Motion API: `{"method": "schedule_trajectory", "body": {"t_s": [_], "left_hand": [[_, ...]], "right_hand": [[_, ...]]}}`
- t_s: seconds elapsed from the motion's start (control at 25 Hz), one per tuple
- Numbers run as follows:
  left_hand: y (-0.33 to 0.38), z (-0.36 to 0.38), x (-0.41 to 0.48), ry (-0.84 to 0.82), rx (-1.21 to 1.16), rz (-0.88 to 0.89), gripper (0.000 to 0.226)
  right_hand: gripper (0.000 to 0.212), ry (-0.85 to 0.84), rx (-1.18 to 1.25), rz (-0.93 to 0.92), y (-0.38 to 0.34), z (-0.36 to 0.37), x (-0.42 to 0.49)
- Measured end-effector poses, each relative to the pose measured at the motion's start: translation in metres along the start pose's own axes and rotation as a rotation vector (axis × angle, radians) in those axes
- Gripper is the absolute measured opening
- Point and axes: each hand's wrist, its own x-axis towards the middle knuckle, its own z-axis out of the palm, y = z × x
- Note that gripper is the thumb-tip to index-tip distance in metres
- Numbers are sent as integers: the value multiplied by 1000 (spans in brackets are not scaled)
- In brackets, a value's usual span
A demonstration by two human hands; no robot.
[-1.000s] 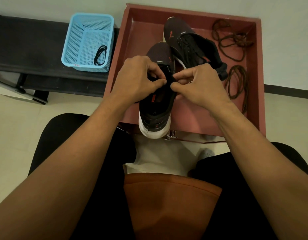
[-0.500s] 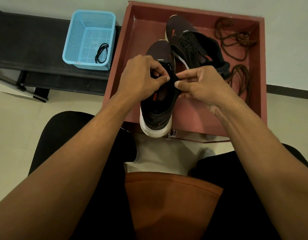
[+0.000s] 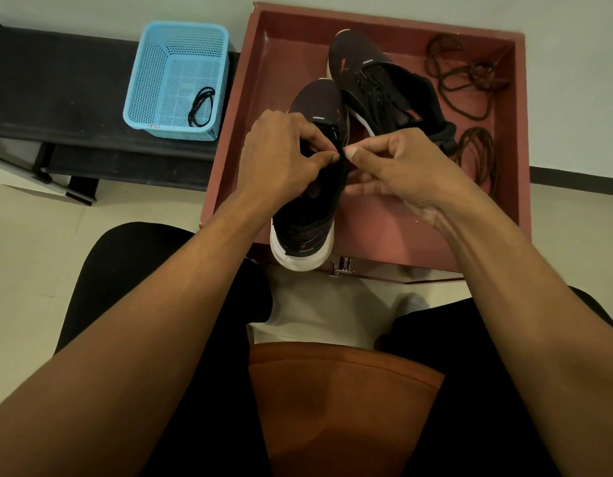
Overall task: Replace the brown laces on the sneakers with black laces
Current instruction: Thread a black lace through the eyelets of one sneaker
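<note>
A dark sneaker (image 3: 307, 215) with a white sole stands heel toward me at the front of a red-brown tray (image 3: 518, 132). My left hand (image 3: 281, 156) and my right hand (image 3: 398, 163) meet over its opening, each pinching the black lace (image 3: 334, 132) near the top eyelets. A second dark sneaker (image 3: 377, 87), laced in black, lies behind it. Two bundles of brown laces (image 3: 467, 80) (image 3: 479, 156) lie at the tray's right side. The eyelets under my fingers are hidden.
A blue plastic basket (image 3: 150, 80) holding a coiled black lace (image 3: 202, 106) sits on a dark bench (image 3: 57, 91) to the left. My knees in black trousers and an orange seat edge (image 3: 343, 390) are below. The tray stands against a white wall.
My hands stay at the sneaker's top, and the fingertips have drawn closer together at the lace. The sneaker has barely moved.
</note>
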Motion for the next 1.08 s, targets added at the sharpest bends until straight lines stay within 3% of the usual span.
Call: {"method": "schedule_trajectory", "body": {"t_s": [0.08, 0.24, 0.4, 0.52, 0.6, 0.68, 0.8, 0.88, 1.08], "left_hand": [[-1, -2, 1, 1, -9, -18, 12], [-2, -7, 2, -36, 7, -31, 16], [-2, -11, 1, -45, 67, 3, 20], [-5, -10, 2, -10, 68, 17, 20], [-10, -9, 4, 14, 44, 36, 19], [-11, -8, 5, 16, 34, 43, 18], [-9, -10, 4, 45, 67, 35, 25], [-8, -14, 3, 95, 98, 4, 41], [-1, -20, -10, 96, 141, -324, 78]], "right_hand": [[13, 38, -40, -9, 2, 1, 2], [4, 145, -352, -126, 7, 5, 10], [9, 177, -671, -242, 12, 6, 11], [11, 36, -972, -82, 17, 5, 10], [10, -58, -982, 68, 18, 6, 9], [11, -45, -958, 85, 18, 6, 9], [8, 34, -902, -34, 15, 4, 8], [11, 114, -766, -164, 12, 3, 7], [9, 263, -716, -351, 11, 7, 11]]}}
